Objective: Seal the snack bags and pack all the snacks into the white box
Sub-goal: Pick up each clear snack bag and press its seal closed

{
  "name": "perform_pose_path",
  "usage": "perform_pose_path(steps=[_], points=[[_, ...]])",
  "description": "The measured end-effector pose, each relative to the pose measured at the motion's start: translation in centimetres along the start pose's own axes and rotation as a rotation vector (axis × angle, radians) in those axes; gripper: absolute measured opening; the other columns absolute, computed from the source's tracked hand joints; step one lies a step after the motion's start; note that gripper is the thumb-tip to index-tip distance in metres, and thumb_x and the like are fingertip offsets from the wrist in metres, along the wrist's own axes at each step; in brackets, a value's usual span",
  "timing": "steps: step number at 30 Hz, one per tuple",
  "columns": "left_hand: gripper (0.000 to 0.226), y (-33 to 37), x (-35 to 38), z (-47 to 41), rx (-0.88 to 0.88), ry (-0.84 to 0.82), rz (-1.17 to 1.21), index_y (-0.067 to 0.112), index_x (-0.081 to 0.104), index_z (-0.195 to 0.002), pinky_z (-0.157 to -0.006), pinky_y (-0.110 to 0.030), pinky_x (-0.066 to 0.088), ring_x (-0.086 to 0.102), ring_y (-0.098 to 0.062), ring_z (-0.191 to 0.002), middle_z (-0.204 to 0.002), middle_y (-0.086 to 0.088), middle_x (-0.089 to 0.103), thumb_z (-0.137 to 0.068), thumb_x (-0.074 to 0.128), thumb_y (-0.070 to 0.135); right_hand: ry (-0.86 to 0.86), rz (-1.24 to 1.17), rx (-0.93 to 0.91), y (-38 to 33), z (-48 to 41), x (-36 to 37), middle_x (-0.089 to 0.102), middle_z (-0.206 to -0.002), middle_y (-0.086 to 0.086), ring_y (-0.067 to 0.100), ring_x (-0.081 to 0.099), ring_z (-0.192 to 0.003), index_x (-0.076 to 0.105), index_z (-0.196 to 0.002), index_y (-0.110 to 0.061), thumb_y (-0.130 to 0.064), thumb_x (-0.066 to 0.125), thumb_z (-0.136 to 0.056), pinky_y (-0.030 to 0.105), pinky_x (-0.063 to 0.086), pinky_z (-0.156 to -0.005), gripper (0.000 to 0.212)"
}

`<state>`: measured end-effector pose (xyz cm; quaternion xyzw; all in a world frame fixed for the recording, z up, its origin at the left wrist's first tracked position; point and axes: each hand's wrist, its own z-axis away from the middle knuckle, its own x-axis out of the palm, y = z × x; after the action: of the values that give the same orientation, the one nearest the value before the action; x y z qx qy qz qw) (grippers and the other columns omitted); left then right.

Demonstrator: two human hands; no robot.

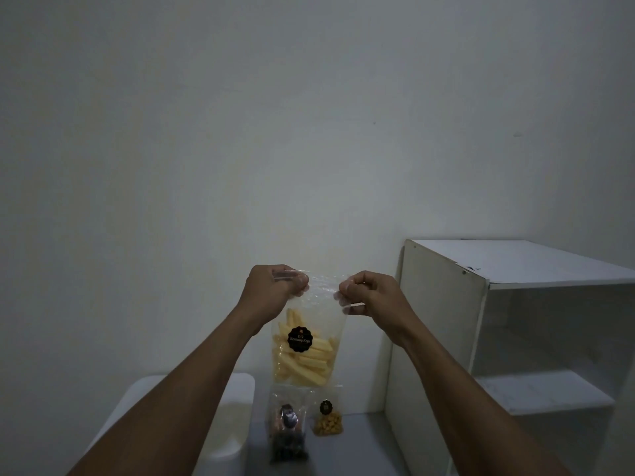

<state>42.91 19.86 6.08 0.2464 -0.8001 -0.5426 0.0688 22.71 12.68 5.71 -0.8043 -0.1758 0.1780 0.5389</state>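
The left hand (275, 286) and right hand (372, 295) each pinch a top corner of the clear bag of potato sticks (305, 355), which hangs in the air below them. To seal it well, keep the top edge taut and press along it from one hand to the other (a skipped gap leaves it open). The white box (237, 407) sits below the left forearm

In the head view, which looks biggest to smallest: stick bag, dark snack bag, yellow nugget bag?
1. stick bag, held up in the air, so nearness may flatter it
2. dark snack bag
3. yellow nugget bag
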Motion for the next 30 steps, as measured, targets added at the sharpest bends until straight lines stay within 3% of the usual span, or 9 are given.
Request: perform_pose_path(steps=[8, 12, 14, 19, 24, 30], points=[[0.011, 0.2, 0.1, 0.4, 0.002, -0.015, 0.015, 0.007, 0.077, -0.086, -0.071, -0.022, 0.053, 0.071, -0.013, -0.072, -0.079, -0.005, 0.077, -0.085, 0.075, 0.017, 0.056, -0.025, -0.017, -0.3, 0.0, 0.0, 0.072, -0.077, 0.019, 0.026, 0.068, -0.070, 0.067, -0.073, -0.001, 0.003, 0.068, -0.087, 0.033, 0.059, -0.067, 0.014], [0.011, 0.3, 0.1, 0.6, 0.001, -0.018, 0.027, 0.006, 0.077, -0.087, -0.070, -0.021, 0.053, 0.071, -0.013, -0.072, -0.079, -0.005, 0.077, -0.085, 0.075, 0.017, -0.020, -0.012, 0.005, -0.4, 0.0, -0.3, 0.074, -0.084, 0.014, 0.022, 0.071, -0.081, 0.067, -0.087, 0.001, -0.003, 0.065, -0.090, 0.037, 0.060, -0.075, 0.006], [0.011, 0.5, 0.2, 0.7, 0.002, -0.030, 0.024, 0.006, 0.077, -0.087, -0.071, -0.021, 0.052, 0.072, -0.013, -0.073, -0.079, -0.005, 0.078, -0.085, 0.075, 0.017, -0.061, 0.034, 0.020, -0.6, -0.1, -0.1, 0.075, -0.088, 0.015, 0.020, 0.071, -0.082, 0.068, -0.093, 0.003, -0.008, 0.064, -0.092, 0.039, 0.060, -0.077, 0.012], [0.010, 0.7, 0.9, 1.0, 0.009, -0.039, 0.019, 0.006, 0.077, -0.086, -0.071, -0.022, 0.053, 0.071, -0.013, -0.072, -0.078, -0.005, 0.077, -0.085, 0.075, 0.016, 0.004, 0.126, -0.067, -0.8, -0.2, 0.8, 0.074, -0.078, 0.016, 0.017, 0.065, -0.063, 0.070, -0.084, 0.001, -0.003, 0.068, -0.089, 0.026, 0.055, -0.062, 0.007], [0.010, 0.5, 0.6, 0.8, -0.001, -0.040, 0.017, 0.007, 0.078, -0.087, -0.074, -0.026, 0.055, 0.071, -0.014, -0.073, -0.079, -0.005, 0.077, -0.084, 0.076, 0.017, -0.041, 0.109, -0.028, -0.6, -0.4, 0.6, 0.076, -0.085, 0.014, 0.018, 0.070, -0.075, 0.071, -0.091, 0.000, -0.010, 0.069, -0.090, 0.036, 0.060, -0.075, 0.011], [0.014, 0.0, 0.7, 1.3, -0.018, -0.117, 0.017, 0.007, 0.077, -0.091, -0.079, -0.031, 0.057, 0.072, -0.016, -0.080, -0.086, -0.009, 0.077, -0.085, 0.075, 0.020, -0.008, 0.133, -0.058, -0.2, -0.3, 1.1, 0.076, -0.080, 0.014, 0.017, 0.067, -0.067, 0.072, -0.086, 0.002, -0.009, 0.071, -0.087, 0.030, 0.058, -0.066, 0.011]])
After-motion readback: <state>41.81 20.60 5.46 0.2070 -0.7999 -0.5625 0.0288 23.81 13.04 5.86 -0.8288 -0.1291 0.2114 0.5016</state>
